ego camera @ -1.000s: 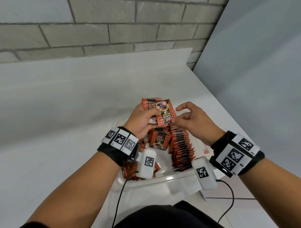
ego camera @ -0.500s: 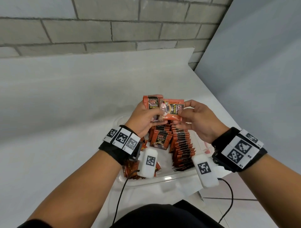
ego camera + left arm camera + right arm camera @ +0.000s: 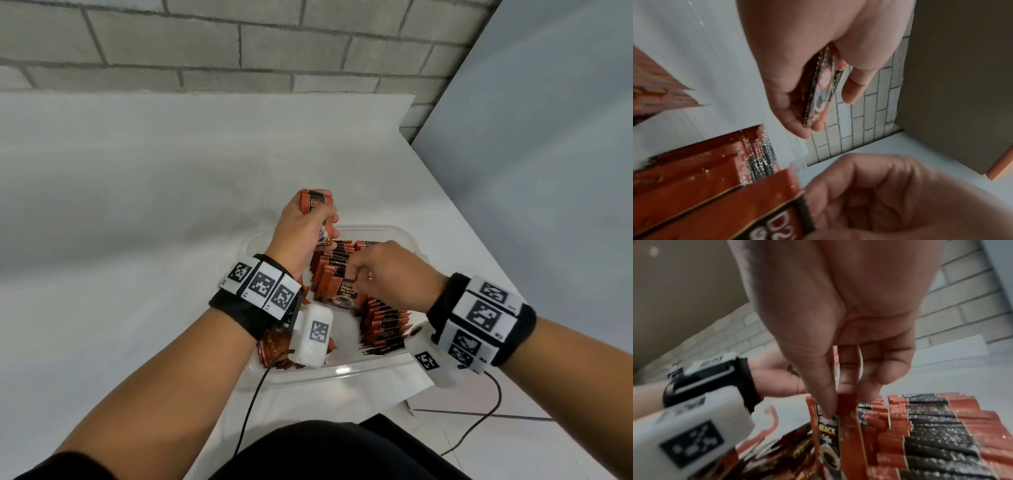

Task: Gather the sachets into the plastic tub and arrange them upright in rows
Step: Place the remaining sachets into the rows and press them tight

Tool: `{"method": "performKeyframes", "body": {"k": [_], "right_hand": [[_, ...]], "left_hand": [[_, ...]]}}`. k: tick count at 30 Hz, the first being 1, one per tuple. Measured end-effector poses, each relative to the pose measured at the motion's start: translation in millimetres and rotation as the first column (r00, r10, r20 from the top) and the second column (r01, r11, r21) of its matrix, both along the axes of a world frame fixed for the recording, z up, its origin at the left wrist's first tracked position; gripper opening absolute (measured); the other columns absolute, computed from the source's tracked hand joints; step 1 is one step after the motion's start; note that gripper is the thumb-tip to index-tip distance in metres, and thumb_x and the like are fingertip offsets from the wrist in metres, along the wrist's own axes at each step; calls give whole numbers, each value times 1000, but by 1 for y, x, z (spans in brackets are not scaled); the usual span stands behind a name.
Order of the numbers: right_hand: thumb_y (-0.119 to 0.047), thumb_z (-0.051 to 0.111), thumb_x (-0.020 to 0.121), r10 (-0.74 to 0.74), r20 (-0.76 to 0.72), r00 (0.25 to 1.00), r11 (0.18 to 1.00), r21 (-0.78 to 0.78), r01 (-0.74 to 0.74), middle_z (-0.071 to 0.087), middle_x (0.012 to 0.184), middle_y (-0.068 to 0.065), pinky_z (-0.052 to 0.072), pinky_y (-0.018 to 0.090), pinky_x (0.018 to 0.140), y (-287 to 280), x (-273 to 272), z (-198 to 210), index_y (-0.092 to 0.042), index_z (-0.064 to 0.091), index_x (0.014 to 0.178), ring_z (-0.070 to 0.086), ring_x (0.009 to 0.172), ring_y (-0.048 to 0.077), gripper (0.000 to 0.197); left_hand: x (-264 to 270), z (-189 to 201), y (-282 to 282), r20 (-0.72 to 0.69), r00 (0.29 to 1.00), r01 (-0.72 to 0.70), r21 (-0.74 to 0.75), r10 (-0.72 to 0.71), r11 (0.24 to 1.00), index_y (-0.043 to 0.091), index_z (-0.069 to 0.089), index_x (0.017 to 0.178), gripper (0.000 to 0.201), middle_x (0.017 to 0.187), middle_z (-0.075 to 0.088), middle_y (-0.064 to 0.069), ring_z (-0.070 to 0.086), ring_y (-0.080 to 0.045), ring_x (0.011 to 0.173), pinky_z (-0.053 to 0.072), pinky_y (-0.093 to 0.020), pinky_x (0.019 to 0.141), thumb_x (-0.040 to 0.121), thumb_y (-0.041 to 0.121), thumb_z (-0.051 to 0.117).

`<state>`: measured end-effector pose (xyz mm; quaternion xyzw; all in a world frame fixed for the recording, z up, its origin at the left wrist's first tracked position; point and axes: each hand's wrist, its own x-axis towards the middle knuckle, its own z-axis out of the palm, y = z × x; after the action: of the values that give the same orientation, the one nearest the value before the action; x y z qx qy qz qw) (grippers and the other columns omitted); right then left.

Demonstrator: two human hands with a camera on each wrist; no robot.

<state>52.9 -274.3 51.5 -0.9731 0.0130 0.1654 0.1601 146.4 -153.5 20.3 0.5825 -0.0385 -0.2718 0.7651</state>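
A clear plastic tub (image 3: 394,230) sits on the white table and holds orange-and-black coffee sachets standing in two rows (image 3: 383,325). My left hand (image 3: 301,226) hovers over the tub's far left corner and grips a small stack of sachets (image 3: 317,202), which shows edge-on in the left wrist view (image 3: 819,91). My right hand (image 3: 376,274) is down at the near end of the left row. Its thumb and fingers pinch the top of one upright sachet (image 3: 828,434), the front one marked BLACK (image 3: 342,294).
Loose sachets (image 3: 274,349) lie flat in the tub's near left corner under my left wrist camera. The white table (image 3: 137,205) spreads left and back to a brick wall (image 3: 239,44). The table's right edge and a grey wall panel (image 3: 548,171) are close beside the tub.
My right hand took one sachet from the stack in my left hand and lowered it into the tub at the front of the left row. My left hand stayed raised with the remaining stack.
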Motion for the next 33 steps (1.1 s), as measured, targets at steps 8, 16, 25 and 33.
{"method": "performKeyframes", "body": {"k": [8,16,25,33], "right_hand": [[-4,57,84,111,-130,985,969,-207,-136,54,75,0,33,22,55,11,16,-13,-15,55,79,53,75,22,12],[-3,56,82,169,-190,967,925,-309,-222,59,77,8,33,24,49,17,18,-13,-10,54,79,53,69,23,8],[-2,50,84,174,-170,970,903,-366,-226,49,70,3,33,25,50,16,20,-14,-15,41,69,49,66,23,21],[-8,56,84,158,-167,973,925,-320,-205,55,75,5,43,31,58,13,19,-13,-11,52,80,55,71,24,6]], "left_hand": [[-1,1,1,18,1000,0,6,0,1000,22,58,96,12,85,63,-7,62,-20,70,54,-34,65,91,11,56],[-1,3,2,8,1000,15,-1,-15,1000,21,58,97,13,87,61,-10,59,-23,72,52,-33,63,91,9,56],[-1,3,2,5,1000,27,4,-27,1000,22,58,97,13,88,62,-10,60,-24,74,53,-33,63,91,11,56],[0,2,2,3,1000,31,0,-31,1000,23,58,97,12,90,63,-10,61,-24,76,54,-33,64,91,12,57]]}}
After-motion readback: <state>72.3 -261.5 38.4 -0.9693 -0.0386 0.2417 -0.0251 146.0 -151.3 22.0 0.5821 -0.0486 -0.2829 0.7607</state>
